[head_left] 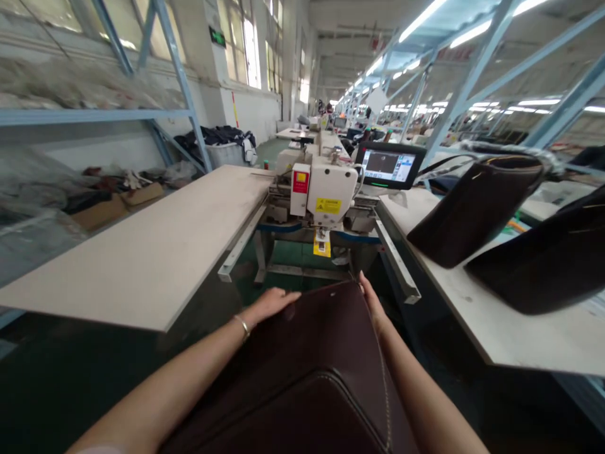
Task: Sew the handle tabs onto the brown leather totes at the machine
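Note:
A dark brown leather bag [326, 340] with pale stitching along one side fills the lower middle of the view, its far edge pointing at the sewing machine. My left hand [271, 304] grips the bag's upper left edge, a bracelet on the wrist. At the far right corner my right hand [371, 299] is closed on the edge, with most of its fingers hidden behind the leather. Just beyond the bag stands the white sewing machine head [333, 189], a yellow plate [322, 244] below its needle area.
A pale table panel [179, 233] extends left and another tabletop [491, 315] right. Two dark bags [477, 208] stand on the right one. A control screen [390, 165] sits beside the machine. Metal rails [397, 258] jut toward me. Blue shelving [99, 115] holds plastic-wrapped goods.

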Demonstrator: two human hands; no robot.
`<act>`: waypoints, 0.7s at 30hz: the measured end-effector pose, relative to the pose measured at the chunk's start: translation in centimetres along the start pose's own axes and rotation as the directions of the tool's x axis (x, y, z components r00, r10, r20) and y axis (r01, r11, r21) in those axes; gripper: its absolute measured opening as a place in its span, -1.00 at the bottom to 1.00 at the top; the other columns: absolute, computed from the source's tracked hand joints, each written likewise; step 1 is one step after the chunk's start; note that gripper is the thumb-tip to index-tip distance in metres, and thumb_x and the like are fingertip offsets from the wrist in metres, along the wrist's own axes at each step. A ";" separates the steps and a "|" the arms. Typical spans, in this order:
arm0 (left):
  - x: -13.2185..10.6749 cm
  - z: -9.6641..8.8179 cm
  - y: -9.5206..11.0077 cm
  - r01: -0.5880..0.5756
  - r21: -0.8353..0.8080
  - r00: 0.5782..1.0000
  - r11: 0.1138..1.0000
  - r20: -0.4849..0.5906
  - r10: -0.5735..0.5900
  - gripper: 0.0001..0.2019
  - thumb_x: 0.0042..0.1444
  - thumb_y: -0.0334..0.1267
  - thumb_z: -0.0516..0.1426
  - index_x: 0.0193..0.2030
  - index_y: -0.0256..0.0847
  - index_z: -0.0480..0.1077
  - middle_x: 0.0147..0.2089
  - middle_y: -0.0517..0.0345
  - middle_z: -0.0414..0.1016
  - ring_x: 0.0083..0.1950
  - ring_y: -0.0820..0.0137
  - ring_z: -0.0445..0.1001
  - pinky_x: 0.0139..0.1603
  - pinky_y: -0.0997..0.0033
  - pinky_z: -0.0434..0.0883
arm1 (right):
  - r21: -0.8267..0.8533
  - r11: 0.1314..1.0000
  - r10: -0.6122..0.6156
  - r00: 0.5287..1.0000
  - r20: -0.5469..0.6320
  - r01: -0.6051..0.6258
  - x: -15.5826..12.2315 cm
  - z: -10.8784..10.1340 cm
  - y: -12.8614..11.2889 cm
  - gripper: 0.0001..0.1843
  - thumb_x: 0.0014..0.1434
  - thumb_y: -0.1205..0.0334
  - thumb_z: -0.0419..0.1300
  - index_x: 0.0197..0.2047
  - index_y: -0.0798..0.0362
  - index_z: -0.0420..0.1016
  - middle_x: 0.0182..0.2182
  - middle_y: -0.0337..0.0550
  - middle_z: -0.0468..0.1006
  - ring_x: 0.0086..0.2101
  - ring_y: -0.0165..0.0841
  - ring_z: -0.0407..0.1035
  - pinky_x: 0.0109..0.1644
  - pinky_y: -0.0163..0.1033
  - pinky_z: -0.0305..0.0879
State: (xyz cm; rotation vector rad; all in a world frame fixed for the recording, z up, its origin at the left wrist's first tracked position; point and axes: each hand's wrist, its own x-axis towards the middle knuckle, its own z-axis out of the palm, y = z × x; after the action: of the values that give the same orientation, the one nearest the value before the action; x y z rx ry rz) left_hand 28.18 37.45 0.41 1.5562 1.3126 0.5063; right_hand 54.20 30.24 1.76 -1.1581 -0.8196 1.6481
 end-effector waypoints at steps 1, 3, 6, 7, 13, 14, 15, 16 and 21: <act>0.7 -0.9 0.5 0.010 0.017 1.000 1.000 -0.018 -0.009 -0.43 -0.01 0.31 0.21 -0.53 -0.26 0.38 -0.53 0.20 0.38 -0.42 0.36 0.38 -0.39 0.39 0.24 | 0.053 0.998 0.028 1.000 -0.001 -0.028 0.1 -0.4 -0.5 -0.32 0.16 -0.42 0.06 -0.12 0.05 0.52 -0.31 -0.01 0.61 -0.17 -0.07 0.52 -0.09 -0.06 0.48; 1.9 -2.9 2.1 -0.022 0.064 0.998 0.998 -0.050 0.026 -0.36 -0.09 0.42 0.15 -0.55 -0.24 0.37 -0.57 0.20 0.35 -0.46 0.36 0.35 -0.43 0.41 0.15 | 0.089 0.995 0.054 0.998 0.026 -0.056 0.5 -1.3 -2.0 -0.41 0.17 -0.32 0.15 -0.08 0.06 0.52 -0.28 -0.04 0.62 -0.15 -0.11 0.52 -0.03 -0.10 0.46; 3.1 -4.9 5.1 -0.074 0.160 0.997 0.984 -0.024 0.079 -0.33 -0.13 0.46 0.14 -0.63 -0.24 0.32 -0.63 0.19 0.29 -0.56 0.43 0.23 -0.50 0.42 0.06 | 0.047 0.996 0.070 0.992 0.104 -0.076 1.7 -2.1 -4.8 -0.29 0.11 -0.42 0.15 -0.05 0.09 0.53 -0.27 -0.01 0.62 -0.14 -0.08 0.52 0.01 -0.07 0.45; 3.2 -5.1 5.8 -0.081 0.168 0.997 0.982 -0.003 0.082 -0.33 -0.14 0.45 0.15 -0.64 -0.24 0.31 -0.64 0.19 0.27 -0.57 0.44 0.20 -0.51 0.42 0.04 | 0.032 0.996 0.073 0.987 0.143 -0.078 2.2 -2.2 -5.7 -0.22 0.10 -0.47 0.11 -0.04 0.10 0.53 -0.26 0.01 0.62 -0.13 -0.07 0.52 0.01 -0.05 0.45; 3.9 -3.1 7.6 -0.116 0.068 0.990 0.991 0.088 0.109 -0.37 -0.13 0.38 0.21 -0.58 -0.27 0.37 -0.61 0.18 0.32 -0.55 0.46 0.21 -0.52 0.46 0.08 | -0.048 0.979 0.202 0.897 0.393 -0.199 5.4 -1.5 -9.0 -0.34 0.25 -0.28 -0.01 -0.01 0.15 0.51 -0.26 0.04 0.61 -0.15 -0.08 0.53 0.03 0.00 0.43; 3.9 -2.8 7.7 -0.106 0.042 0.990 0.994 0.100 0.101 -0.38 -0.15 0.37 0.23 -0.60 -0.27 0.35 -0.61 0.19 0.31 -0.56 0.47 0.20 -0.52 0.46 0.08 | -0.067 0.965 0.259 0.881 0.397 -0.254 5.8 -1.4 -9.0 -0.37 0.26 -0.24 -0.02 -0.05 0.17 0.52 -0.31 0.03 0.61 -0.19 -0.09 0.54 0.00 -0.01 0.44; 4.0 -2.7 7.7 -0.091 0.016 0.990 0.996 0.114 0.089 -0.38 -0.17 0.37 0.24 -0.60 -0.26 0.33 -0.61 0.19 0.31 -0.56 0.47 0.20 -0.52 0.47 0.09 | -0.082 0.949 0.311 0.867 0.388 -0.304 6.1 -1.3 -8.9 -0.40 0.26 -0.21 -0.02 -0.10 0.17 0.53 -0.39 0.01 0.60 -0.25 -0.12 0.54 -0.05 -0.04 0.46; 4.1 -2.8 7.7 -0.076 0.000 0.989 0.997 0.125 0.075 -0.38 -0.18 0.37 0.24 -0.60 -0.26 0.33 -0.61 0.18 0.31 -0.56 0.47 0.21 -0.52 0.47 0.10 | -0.090 0.935 0.350 0.859 0.374 -0.342 6.3 -1.4 -8.7 -0.43 0.26 -0.18 -0.01 -0.16 0.17 0.54 -0.45 -0.02 0.57 -0.30 -0.15 0.54 -0.10 -0.09 0.48; 5.0 -4.4 7.9 -0.064 0.158 0.995 0.985 0.084 0.051 -0.34 -0.18 0.44 0.19 -0.60 -0.24 0.30 -0.61 0.19 0.27 -0.57 0.48 0.17 -0.55 0.45 0.04 | -0.191 0.930 0.362 0.874 0.324 -0.314 7.7 -3.0 -9.0 -0.57 0.08 -0.12 0.27 -0.36 0.15 0.52 -0.49 -0.10 0.55 -0.47 -0.32 0.45 -0.33 -0.29 0.42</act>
State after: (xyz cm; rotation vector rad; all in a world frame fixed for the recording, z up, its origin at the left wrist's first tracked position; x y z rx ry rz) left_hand 30.08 44.49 7.70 1.7338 1.2760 0.3780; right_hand 58.90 40.60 6.26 -1.1601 -1.0069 2.1671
